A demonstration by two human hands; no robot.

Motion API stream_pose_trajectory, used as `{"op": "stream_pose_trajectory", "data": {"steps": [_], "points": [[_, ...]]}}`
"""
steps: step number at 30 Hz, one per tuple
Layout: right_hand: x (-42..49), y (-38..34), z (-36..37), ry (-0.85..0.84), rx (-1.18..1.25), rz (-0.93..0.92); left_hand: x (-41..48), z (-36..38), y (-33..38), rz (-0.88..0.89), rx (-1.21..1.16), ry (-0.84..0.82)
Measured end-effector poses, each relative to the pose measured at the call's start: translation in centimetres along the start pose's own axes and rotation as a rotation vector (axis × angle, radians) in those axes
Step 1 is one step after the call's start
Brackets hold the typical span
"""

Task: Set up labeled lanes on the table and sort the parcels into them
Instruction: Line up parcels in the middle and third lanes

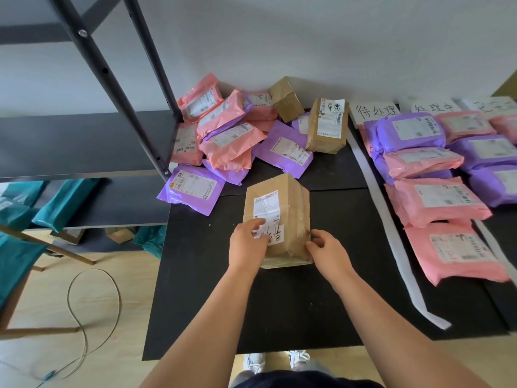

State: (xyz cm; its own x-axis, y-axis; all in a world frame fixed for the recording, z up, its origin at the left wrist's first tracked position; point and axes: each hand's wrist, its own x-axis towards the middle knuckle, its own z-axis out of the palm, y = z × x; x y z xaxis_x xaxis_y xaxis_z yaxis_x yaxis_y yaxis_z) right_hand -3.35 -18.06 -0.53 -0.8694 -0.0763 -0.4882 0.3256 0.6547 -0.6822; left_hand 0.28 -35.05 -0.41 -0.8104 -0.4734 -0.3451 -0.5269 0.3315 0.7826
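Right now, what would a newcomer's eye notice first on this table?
A brown cardboard box stands at the centre of the black table, held by the left hand and right hand. Behind it, leftward, lies a loose heap of pink and purple plastic mailer bags; at right, similar bags lie in tidy rows below handwritten paper signs.

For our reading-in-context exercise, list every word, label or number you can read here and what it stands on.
"异常": white slip on the upright brown cardboard box at the back.
"待处理": first white paper sign by the wall.
"处理中": second white paper sign.
Third white paper sign: blurred.
Handwriting on the brown cardboard box being held: upside down, partly under the left hand.
Printed shipping labels: too small.
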Motion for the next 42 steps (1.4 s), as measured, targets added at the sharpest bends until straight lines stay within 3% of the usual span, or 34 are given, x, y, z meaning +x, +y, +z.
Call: {"op": "stream_pose_trajectory", "data": {"steps": [4,11,17,33,37,42], "points": [[0.3,0.7,-0.7,0.022,-0.021,0.008,0.3,0.6,-0.8,-0.055,0.055,0.057],[0.6,1.1,-1.1,0.061,0.013,0.040,0.6,1.4,-1.5,-0.147,0.059,-0.043],[0.7,1.1,-1.1,-0.061,-0.020,0.091,1.1,1.6,-0.7,-0.184,0.090,-0.114],[1.4,0.2,-1.2,-0.134,-0.101,0.039,0.3,1.0,-2.2,-0.330,0.056,-0.107],[1.4,0.2,-0.9,-0.166,-0.219,0.071,0.3,0.8,-2.0,-0.272,0.060,-0.032],[1.3,0.3,-0.2,-0.186,-0.329,0.159,0.8,0.3,-0.4,-0.006,0.262,0.100]]}}
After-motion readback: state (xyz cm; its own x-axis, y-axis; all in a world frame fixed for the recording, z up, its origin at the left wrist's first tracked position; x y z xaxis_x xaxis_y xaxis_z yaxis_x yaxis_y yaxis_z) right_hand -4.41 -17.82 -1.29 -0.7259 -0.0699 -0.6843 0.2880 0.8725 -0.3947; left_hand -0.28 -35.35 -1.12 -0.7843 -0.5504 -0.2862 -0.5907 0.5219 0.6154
